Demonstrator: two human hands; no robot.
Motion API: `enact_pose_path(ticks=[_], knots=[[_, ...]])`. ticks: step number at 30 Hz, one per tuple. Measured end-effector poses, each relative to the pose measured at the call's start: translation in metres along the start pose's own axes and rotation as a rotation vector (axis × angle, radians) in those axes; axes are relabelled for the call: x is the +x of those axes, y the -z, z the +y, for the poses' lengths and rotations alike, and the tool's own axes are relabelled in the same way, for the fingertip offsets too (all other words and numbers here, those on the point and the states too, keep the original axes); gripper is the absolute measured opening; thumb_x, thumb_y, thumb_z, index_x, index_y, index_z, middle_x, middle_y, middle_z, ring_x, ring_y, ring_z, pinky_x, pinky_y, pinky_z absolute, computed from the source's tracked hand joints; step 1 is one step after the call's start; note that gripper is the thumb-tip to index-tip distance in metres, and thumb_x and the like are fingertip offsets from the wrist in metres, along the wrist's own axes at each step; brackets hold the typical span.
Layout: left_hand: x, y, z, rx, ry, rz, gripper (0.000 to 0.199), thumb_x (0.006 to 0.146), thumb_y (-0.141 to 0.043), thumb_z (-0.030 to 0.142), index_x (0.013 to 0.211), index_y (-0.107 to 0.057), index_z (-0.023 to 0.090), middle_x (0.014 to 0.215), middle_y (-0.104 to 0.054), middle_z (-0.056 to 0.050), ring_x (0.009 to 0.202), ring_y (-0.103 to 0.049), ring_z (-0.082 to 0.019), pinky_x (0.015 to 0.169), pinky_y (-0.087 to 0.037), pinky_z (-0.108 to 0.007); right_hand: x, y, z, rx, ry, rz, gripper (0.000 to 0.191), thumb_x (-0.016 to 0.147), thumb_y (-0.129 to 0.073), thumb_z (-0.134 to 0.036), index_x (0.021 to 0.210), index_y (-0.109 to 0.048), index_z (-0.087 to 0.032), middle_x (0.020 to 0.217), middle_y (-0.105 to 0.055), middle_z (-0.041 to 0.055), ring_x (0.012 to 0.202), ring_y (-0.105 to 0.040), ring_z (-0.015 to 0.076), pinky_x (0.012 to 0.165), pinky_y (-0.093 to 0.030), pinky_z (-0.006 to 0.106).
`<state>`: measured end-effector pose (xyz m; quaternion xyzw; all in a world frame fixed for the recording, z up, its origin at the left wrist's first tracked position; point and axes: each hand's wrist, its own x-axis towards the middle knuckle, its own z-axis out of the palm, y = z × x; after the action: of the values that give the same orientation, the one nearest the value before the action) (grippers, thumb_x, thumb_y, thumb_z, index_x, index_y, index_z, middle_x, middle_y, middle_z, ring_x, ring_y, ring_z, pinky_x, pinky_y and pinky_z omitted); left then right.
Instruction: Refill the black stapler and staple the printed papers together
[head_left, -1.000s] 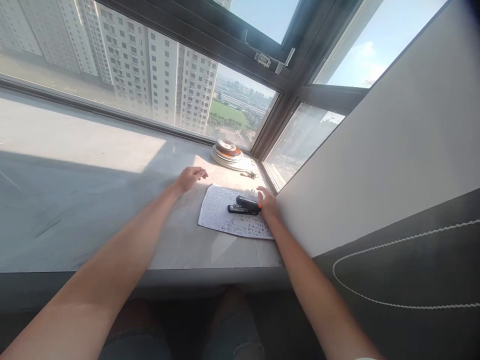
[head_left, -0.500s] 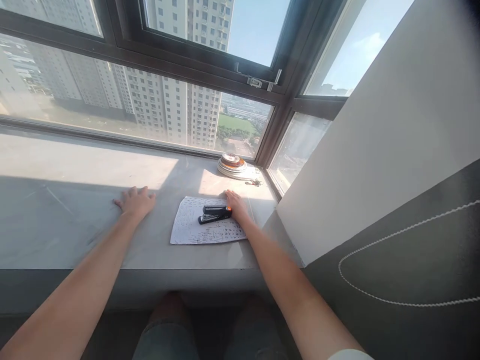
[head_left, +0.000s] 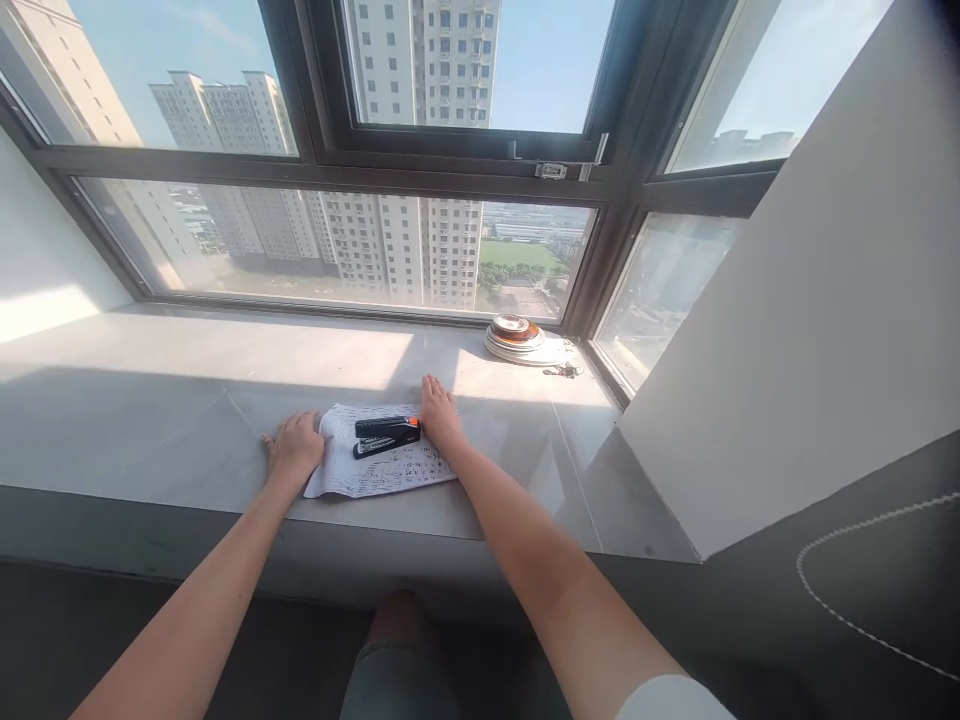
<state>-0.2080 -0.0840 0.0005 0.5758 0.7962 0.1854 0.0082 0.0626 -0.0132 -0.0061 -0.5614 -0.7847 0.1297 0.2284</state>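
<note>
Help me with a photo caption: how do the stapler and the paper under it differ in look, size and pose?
Look: the stapler is black with an orange end; the paper is white with dark writing.
Size: the stapler is narrow and smaller; the paper spreads wider.
Pose: the stapler's arms stand apart; the paper lies spread out beneath it.
Shared: both are beside the right hand.

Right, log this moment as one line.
left hand: at left edge of paper | right hand: beside stapler | stapler: on paper | paper: on sill
</note>
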Motion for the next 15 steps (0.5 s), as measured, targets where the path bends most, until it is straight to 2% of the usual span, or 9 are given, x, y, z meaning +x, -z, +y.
enact_pose_path(ticks=[4, 11, 15], knots=[[0.002, -0.003, -0.005, 0.001, 0.026, 0.010, 0.053, 0.098, -0.037, 0.015, 0.146, -0.059, 0.018, 0.159, -0.049, -0.019, 0.150, -0.039, -0.039, 0.119, -0.023, -0.077, -0.016, 0.014, 0.034, 0.000, -0.071, 0.045, 0.067, 0.098, -0.030, -0.007, 0.165, -0.026, -0.010, 0.172, -0.026, 0.0141, 0.161, -0.018, 0.0254, 0.129, -0.020, 0.049], [0.003, -0.007, -0.008, 0.036, -0.017, 0.027, 0.051, 0.100, -0.035, 0.023, 0.144, -0.059, 0.016, 0.154, -0.052, -0.024, 0.143, -0.046, -0.043, 0.116, -0.029, -0.075, -0.045, 0.050, 0.098, -0.010, -0.112, 0.106, 0.061, 0.096, -0.037, -0.011, 0.157, -0.039, -0.017, 0.167, -0.037, 0.0154, 0.159, -0.023, 0.0302, 0.127, -0.022, 0.057], [-0.005, -0.001, -0.003, 0.062, -0.027, 0.052, 0.052, 0.100, -0.034, 0.028, 0.143, -0.059, 0.014, 0.146, -0.056, -0.025, 0.137, -0.051, -0.044, 0.113, -0.039, -0.066, -0.054, 0.066, 0.126, -0.017, -0.152, 0.123, 0.058, 0.097, -0.036, -0.010, 0.154, -0.041, -0.017, 0.165, -0.038, 0.0167, 0.159, -0.023, 0.0309, 0.126, -0.021, 0.060]])
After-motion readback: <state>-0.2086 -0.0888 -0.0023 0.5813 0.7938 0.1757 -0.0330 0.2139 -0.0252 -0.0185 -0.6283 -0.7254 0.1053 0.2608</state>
